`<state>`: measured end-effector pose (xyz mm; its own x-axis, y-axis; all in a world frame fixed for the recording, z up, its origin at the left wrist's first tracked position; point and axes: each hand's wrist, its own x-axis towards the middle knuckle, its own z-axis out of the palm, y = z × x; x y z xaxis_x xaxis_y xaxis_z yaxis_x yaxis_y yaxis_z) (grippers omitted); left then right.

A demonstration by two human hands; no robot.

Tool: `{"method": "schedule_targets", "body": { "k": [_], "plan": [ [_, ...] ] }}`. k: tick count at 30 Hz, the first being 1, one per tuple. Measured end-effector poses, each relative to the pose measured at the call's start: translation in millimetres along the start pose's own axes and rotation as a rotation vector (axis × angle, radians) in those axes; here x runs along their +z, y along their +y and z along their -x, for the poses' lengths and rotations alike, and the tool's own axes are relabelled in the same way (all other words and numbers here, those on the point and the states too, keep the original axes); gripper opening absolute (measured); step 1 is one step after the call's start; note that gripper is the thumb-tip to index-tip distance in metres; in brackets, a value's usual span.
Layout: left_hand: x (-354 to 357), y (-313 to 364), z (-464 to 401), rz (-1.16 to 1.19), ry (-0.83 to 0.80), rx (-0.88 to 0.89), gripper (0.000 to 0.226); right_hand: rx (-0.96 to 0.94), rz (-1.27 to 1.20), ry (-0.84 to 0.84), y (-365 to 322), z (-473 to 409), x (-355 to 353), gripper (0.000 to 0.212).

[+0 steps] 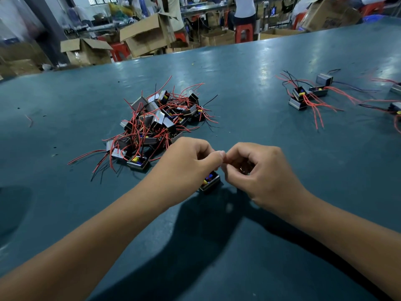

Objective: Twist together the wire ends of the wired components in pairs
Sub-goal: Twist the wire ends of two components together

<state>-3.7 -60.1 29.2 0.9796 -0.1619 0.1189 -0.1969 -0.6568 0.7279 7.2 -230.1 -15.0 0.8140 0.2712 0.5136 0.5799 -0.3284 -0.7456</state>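
Tabletop (260, 68), dark teal and glossy, fills most of the view; cardboard boxes (149, 36) stand beyond its far edge, their printing too blurred to read. Pile of wired components (156, 120) with red and black leads lies left of centre. Smaller group of components (303, 95) lies far right. Left hand (191, 161) and right hand (258, 170) meet at the near centre, fingertips pinched together on thin red wire ends (223, 162). One component (210, 181) sits on the tabletop just beneath both hands. No label is legible on any component.
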Motion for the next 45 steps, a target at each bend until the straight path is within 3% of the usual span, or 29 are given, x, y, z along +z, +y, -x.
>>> {"method": "schedule_targets", "body": {
  "k": [13,26,36,39,45],
  "plan": [
    [-2.2,6.4,2.2,0.239,-0.104,-0.217,0.026,-0.033,0.059,0.005,2.1,0.4,1.1,0.007],
    [-2.8,5.2,4.5,0.233,-0.16,-0.217,0.022,-0.034,0.033,-0.003,2.0,-0.3,-0.1,0.004],
    [-4.9,10.9,-0.6,0.212,-0.17,-0.349,0.028,-0.156,0.189,-0.001,-1.1,0.4,-1.1,0.001],
    [-5.6,11.3,-0.3,0.172,-0.173,-0.314,0.02,-0.159,0.207,-0.008,-2.4,-0.2,-1.4,0.002],
    [-6.8,10.5,3.3,-0.079,-0.101,-0.01,0.014,-0.151,0.19,-0.014,-3.5,-0.1,-1.1,0.005]
  ]
}}
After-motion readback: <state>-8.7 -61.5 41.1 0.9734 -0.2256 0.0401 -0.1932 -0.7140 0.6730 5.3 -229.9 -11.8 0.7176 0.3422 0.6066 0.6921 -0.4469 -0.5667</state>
